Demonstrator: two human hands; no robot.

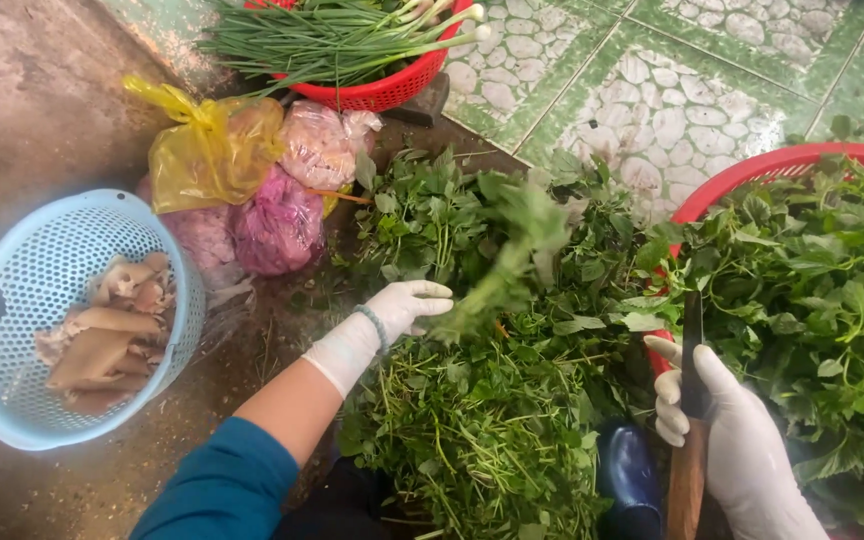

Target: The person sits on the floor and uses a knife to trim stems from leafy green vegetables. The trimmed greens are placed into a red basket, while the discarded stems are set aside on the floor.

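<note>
The left hand (402, 308), in a white glove with a thin band at the wrist, is curled around a bunch of leafy green stems (512, 255). Its fingers (430, 291) are folded together around the lower stalks, gripping them; the thumb is hidden behind the stems. The bunch rises up and to the right from the fingers, its leafy top blurred. Just below and all around those fingers lies a loose pile of green herbs (482, 430) on the ground.

The right hand (742, 450), also in a white glove, holds a knife (690, 420). Its fingers (668, 420) wrap the wooden handle from the left side, closed on it, with 1 finger stretched up beside the dark blade, which points away from the wrist. Right above and to the right of these fingers stands a red basket (752, 168) heaped with the same leafy greens. Just left of the knife handle sits a dark blue boot toe (628, 470).

Well left of the left fingers, a pale blue perforated basket (22, 300) holds tan, folded pieces. Beyond it lie a yellow plastic bag (202, 150) and pink bags (277, 220). Farther up, another red basket (392, 88) carries spring onions (342, 35).
</note>
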